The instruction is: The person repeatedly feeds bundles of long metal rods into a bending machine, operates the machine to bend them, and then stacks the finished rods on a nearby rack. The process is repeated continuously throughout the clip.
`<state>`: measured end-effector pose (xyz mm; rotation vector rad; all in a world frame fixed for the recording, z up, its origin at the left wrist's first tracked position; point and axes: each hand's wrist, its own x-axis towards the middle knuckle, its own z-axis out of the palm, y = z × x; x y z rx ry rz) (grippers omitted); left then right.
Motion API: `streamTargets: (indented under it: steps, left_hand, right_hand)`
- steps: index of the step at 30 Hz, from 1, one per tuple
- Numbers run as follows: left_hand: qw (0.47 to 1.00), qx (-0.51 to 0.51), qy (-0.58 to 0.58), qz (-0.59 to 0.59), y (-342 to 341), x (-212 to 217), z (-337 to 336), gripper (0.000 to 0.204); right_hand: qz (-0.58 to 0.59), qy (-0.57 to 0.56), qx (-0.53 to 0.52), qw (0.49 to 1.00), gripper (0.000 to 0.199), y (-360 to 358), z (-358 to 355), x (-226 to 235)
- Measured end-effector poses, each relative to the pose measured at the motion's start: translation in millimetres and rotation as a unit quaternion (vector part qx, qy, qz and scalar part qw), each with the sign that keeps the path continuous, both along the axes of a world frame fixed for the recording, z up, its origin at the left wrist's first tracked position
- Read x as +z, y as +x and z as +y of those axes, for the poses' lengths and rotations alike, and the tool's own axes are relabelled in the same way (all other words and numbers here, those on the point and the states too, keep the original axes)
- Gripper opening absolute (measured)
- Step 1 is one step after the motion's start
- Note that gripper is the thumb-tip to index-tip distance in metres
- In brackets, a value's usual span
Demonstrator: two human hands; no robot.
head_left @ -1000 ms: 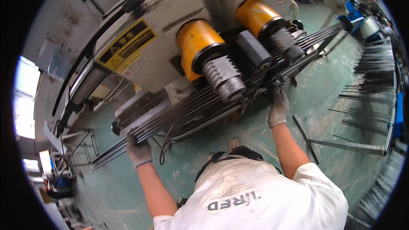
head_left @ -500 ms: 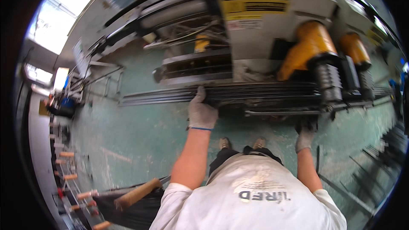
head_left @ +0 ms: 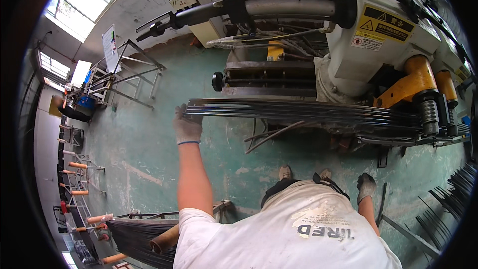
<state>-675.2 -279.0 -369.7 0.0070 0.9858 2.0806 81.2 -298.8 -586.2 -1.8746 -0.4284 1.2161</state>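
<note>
A bundle of long, thin, shiny black strips (head_left: 279,109) lies crosswise along the front of a machine. At its left end is my left hand (head_left: 188,127), in a pale glove with a blue cuff edge. Its fingers point up beside the strip ends, and part of the hand is shaded beneath them. My right hand (head_left: 367,188), gloved with darkened fingers, hangs near my right side, away from the bundle. Its fingers look loosely spread, with nothing visible in them.
Beyond the strips stands the machine (head_left: 343,65), with yellow brackets and springs at its right. A metal frame (head_left: 127,77) is at far left. Behind my left arm, black strips (head_left: 134,234) hang on a rack with brown rollers. More dark strips (head_left: 438,214) stand at right.
My left hand has moved left from over the strips to their left end. My right hand has drawn back from the bundle toward my side. The view has shifted left.
</note>
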Motion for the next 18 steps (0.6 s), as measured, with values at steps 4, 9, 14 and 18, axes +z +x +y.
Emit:
streamTargets:
  steps: [4,9,14,18]
  left_hand:
    - [0.993,-0.050,-0.063,0.088,3.3,7.0,-3.2,0.051]
    - [0.980,-0.124,-0.068,0.138,19.3,8.9,-5.1,0.054]
    - [0.990,-0.084,-0.061,0.099,-6.8,17.3,-8.8,0.067]
    - [0.980,-0.157,-0.060,0.110,-10.9,23.5,-3.6,0.066]
  right_hand:
    - [-0.012,-0.003,0.030,0.999,0.021,-4.9,-10.4,-3.4]
    - [-0.016,-0.001,0.066,0.998,0.020,-11.0,-3.5,9.7]
    - [-0.050,0.008,0.081,0.995,0.014,-21.2,-1.4,17.8]
    - [-0.030,-0.014,0.089,0.996,0.018,-9.6,-12.5,13.4]
